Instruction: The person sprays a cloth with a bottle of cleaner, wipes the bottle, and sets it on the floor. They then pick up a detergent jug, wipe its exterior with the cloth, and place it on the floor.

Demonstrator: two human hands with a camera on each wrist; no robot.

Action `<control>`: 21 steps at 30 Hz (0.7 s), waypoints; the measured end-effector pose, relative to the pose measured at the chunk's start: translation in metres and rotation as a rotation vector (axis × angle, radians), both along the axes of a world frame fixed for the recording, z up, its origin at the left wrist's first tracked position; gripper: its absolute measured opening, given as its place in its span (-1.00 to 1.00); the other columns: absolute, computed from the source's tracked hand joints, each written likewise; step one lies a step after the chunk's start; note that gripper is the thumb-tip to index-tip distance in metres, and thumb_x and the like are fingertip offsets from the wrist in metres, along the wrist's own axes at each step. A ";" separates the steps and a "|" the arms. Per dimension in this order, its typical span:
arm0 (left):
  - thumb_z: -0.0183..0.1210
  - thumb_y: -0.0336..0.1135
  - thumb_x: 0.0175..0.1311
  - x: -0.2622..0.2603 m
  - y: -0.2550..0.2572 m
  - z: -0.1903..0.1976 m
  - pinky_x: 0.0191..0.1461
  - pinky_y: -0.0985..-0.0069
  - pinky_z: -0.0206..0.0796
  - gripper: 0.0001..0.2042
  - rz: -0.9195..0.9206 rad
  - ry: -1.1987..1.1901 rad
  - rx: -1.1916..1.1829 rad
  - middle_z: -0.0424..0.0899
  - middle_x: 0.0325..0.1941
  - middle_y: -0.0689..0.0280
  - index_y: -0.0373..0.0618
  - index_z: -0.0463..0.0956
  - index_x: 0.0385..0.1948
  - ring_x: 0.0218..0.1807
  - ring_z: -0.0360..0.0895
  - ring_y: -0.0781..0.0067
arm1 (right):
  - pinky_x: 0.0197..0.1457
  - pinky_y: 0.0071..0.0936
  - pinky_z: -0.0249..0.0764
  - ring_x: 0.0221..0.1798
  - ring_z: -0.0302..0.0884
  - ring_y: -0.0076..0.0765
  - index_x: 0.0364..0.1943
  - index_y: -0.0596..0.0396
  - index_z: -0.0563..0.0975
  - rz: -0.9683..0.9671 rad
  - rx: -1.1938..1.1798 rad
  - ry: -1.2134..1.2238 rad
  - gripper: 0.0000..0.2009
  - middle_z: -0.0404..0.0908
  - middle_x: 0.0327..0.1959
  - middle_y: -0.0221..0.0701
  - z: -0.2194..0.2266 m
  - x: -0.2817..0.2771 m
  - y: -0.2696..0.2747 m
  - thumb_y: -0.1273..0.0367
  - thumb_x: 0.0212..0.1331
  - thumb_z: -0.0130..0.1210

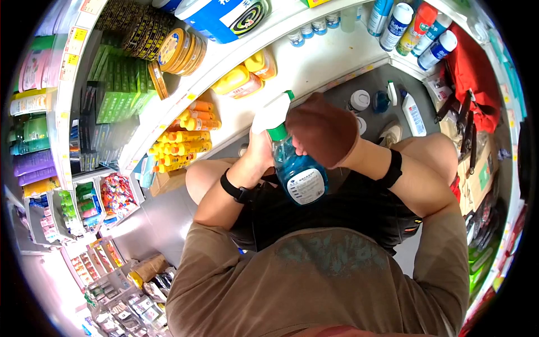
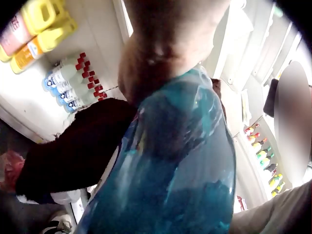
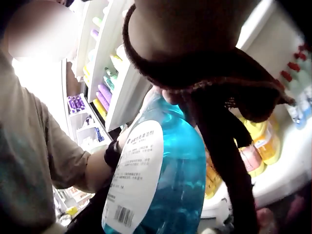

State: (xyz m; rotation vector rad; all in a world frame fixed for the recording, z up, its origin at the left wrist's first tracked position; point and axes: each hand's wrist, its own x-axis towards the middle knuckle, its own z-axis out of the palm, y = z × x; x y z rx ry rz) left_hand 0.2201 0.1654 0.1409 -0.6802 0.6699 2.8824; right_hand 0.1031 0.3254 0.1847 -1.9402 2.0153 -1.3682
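Observation:
In the head view a spray bottle of blue liquid (image 1: 303, 174), with a white and green trigger head, is held tilted above the lap. My left hand (image 1: 260, 150) grips it around the neck, just under the trigger. On its other side a brown cloth (image 1: 323, 129) covers most of my right hand, whose fingertips (image 1: 300, 147) show by the bottle's shoulder. The left wrist view has my left hand (image 2: 156, 63) on the top of the bottle (image 2: 170, 170). In the right wrist view the cloth (image 3: 219, 131) hangs beside the labelled bottle (image 3: 180, 170).
A white shelf (image 1: 303, 62) curves ahead, with yellow bottles (image 1: 238, 81) and aerosol cans (image 1: 396, 25). On the grey floor at right lie a white bottle (image 1: 412, 114) and another spray bottle (image 1: 382, 101). A red bag (image 1: 477, 78) hangs at far right.

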 end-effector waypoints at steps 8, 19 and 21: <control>-0.22 0.15 0.42 0.000 0.000 0.010 -0.25 0.09 0.46 -0.42 -0.068 0.148 0.006 0.54 -0.56 -0.03 -0.28 0.46 -0.42 -0.50 0.53 -0.04 | -0.04 -0.19 0.52 -0.14 0.59 0.01 -0.03 0.15 0.55 -0.477 -0.010 0.124 -0.57 0.63 -0.24 -0.19 -0.025 -0.016 -0.006 0.43 -0.12 0.23; -0.20 0.14 0.44 0.005 -0.011 0.012 -0.25 0.08 0.44 -0.47 -0.127 0.255 0.071 0.54 -0.57 0.01 -0.21 0.47 -0.34 -0.50 0.53 -0.02 | -0.20 -0.24 0.52 -0.27 0.61 -0.02 -0.16 0.08 0.56 -0.439 0.029 -0.013 -0.65 0.62 -0.41 -0.26 -0.015 -0.020 -0.005 0.37 -0.15 0.24; -0.19 0.14 0.44 0.006 -0.009 0.015 -0.25 0.08 0.43 -0.49 -0.125 0.246 0.089 0.53 -0.57 0.00 -0.19 0.47 -0.31 -0.51 0.52 -0.03 | -0.18 -0.24 0.53 -0.26 0.62 -0.04 -0.13 0.08 0.57 -0.399 -0.026 -0.012 -0.63 0.63 -0.38 -0.26 -0.017 -0.018 -0.004 0.38 -0.15 0.25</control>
